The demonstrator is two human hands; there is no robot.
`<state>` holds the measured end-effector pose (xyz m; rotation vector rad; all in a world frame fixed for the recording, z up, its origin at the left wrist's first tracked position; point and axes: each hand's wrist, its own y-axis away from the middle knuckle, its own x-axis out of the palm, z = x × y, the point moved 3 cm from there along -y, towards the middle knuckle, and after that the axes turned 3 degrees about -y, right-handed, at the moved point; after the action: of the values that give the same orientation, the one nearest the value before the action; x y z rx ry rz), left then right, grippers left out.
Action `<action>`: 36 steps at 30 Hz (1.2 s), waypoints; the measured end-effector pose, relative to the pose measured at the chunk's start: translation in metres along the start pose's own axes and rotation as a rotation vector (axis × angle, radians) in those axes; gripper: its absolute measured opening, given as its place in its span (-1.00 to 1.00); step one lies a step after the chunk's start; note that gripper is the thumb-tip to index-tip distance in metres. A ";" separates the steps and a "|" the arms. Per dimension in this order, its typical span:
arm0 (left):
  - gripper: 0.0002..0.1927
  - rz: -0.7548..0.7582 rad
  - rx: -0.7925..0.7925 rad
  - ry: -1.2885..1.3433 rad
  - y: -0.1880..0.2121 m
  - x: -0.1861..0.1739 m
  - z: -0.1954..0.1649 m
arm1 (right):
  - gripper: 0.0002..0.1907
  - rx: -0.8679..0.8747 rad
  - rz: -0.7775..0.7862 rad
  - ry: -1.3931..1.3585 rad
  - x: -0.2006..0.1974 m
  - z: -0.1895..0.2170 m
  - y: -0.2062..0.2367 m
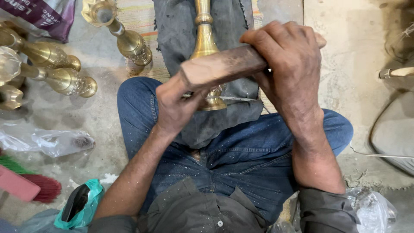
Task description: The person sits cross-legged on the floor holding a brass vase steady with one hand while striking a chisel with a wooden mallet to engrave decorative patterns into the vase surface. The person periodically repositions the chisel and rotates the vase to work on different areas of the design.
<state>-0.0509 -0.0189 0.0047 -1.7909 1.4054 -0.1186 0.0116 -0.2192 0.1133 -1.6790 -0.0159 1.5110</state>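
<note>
Both my hands grip a brown wooden block (224,64) held crosswise over a brass stand (205,41) that lies lengthwise on a dark grey cloth (174,30) across my lap. My left hand (174,105) clasps the block's near left end. My right hand (291,64) wraps over its right end. A thin metal blade or tool edge (239,99) shows under the block near the stand's flared base (212,102). I sit cross-legged in blue jeans (250,151).
Several more brass stands (64,80) lie on the concrete floor at the left, one (125,39) near the striped mat (138,17). Clear plastic bags (47,142), a red brush (30,185) and a green bag (82,205) lie at the lower left. A grey sack (394,133) sits at the right.
</note>
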 end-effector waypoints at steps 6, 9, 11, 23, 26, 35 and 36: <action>-0.73 0.054 -0.097 0.118 -0.005 -0.003 -0.009 | -0.70 0.157 -0.017 -0.033 -0.002 -0.010 0.003; -0.67 0.054 -0.104 0.147 -0.006 -0.005 -0.011 | -0.72 0.729 -0.032 -0.743 0.003 -0.020 0.009; -0.68 0.042 -0.064 0.085 -0.007 -0.006 -0.012 | -0.72 0.205 -0.002 -0.041 -0.008 -0.007 0.002; -0.64 0.051 -0.066 0.112 -0.006 -0.005 -0.011 | -0.67 0.056 0.046 0.153 -0.013 -0.004 0.008; -0.64 0.054 -0.083 0.123 -0.006 -0.004 -0.009 | -0.68 0.197 0.054 -0.027 -0.011 -0.008 0.008; -0.65 0.071 -0.086 0.133 -0.006 -0.004 -0.009 | -0.69 0.098 0.037 0.106 -0.010 -0.004 0.009; -0.65 0.076 -0.080 0.122 -0.005 -0.005 -0.009 | -0.69 0.105 0.041 0.102 -0.009 -0.004 0.009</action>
<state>-0.0535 -0.0200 0.0160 -1.8187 1.5824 -0.1349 0.0082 -0.2318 0.1153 -1.6782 0.1505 1.4294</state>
